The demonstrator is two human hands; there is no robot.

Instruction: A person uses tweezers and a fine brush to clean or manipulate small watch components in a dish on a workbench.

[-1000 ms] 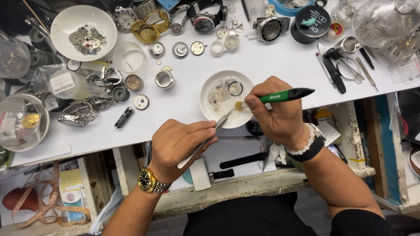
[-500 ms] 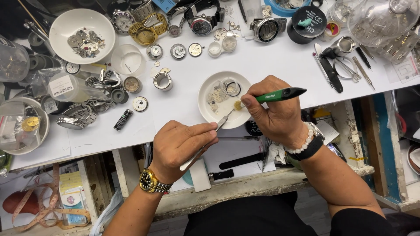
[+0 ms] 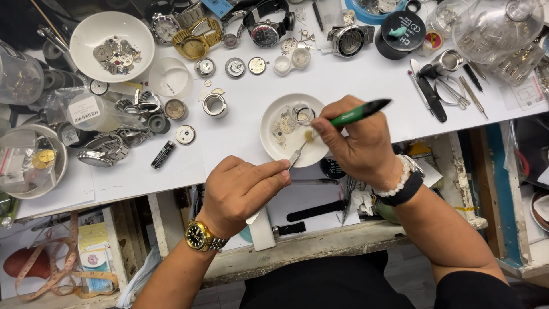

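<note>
- The left hand [image 3: 243, 191] is pinching a pair of thin metal tweezers [image 3: 286, 166], with its fingers closed tight around them.
- The tweezers' tips are reaching over the near edge of a small white dish [image 3: 269, 137] and holding a tiny pale part [image 3: 309, 135].
- The right hand [image 3: 354, 146] is gripping a green and black screwdriver [image 3: 359, 113], fingers wrapped around it, right over the dish.
- The two hands are sitting close together but not touching.
- The white dish is sitting on the white worktop [image 3: 366, 74], near its front edge, and is holding little watch parts and a small metal ring [image 3: 301, 113].
- A bigger white bowl [image 3: 91, 34] full of tiny gears is resting at the far left of the worktop.
- A gold watch [image 3: 197, 40] and a black watch [image 3: 269, 31] are lying at the back.
- A gold wristwatch [image 3: 200, 236] is sitting on the left wrist, and a white bead bracelet [image 3: 398, 182] on the right wrist.
</note>
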